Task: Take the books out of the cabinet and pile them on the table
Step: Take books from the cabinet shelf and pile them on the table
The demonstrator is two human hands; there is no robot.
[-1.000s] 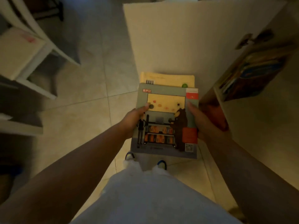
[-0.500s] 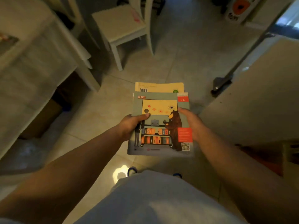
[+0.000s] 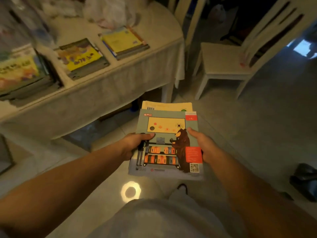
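1. Books in a small stack (image 3: 165, 143) sit level in front of the person, above the tiled floor (image 3: 257, 134) and clear of the table (image 3: 120, 83), gripped by both hands.
2. Top cover of the stack is grey-green, with a brown bear beside a shelf cart, a yellow board with planets, and a small human figure at the left.
3. Writing on that cover: a red logo block at the upper left, too blurred to read; a red tab at the upper right with what looks like the numeral 1; an orange panel of small unreadable text at the right; a QR code at the lower right.
4. Under it a yellow book (image 3: 167, 105) juts out at the far edge, showing a barcode and a green round mark.
5. Left hand (image 3: 135, 145) clamps the left edge of the stack, thumb flat on the cover near the small figure, the other fingers hidden below.
6. Right hand (image 3: 204, 146) clamps the right edge, thumb lying over the bear's side, the rest of the fingers under the books.
7. On the table lie three piles: a left pile (image 3: 18, 73) with a colourful cover, a middle pile (image 3: 82, 57) with dark characters on yellow that I cannot read, and a right pile (image 3: 123, 41) with a plain yellow cover.
8. A pale chair (image 3: 226, 60) stands to the right of the table.
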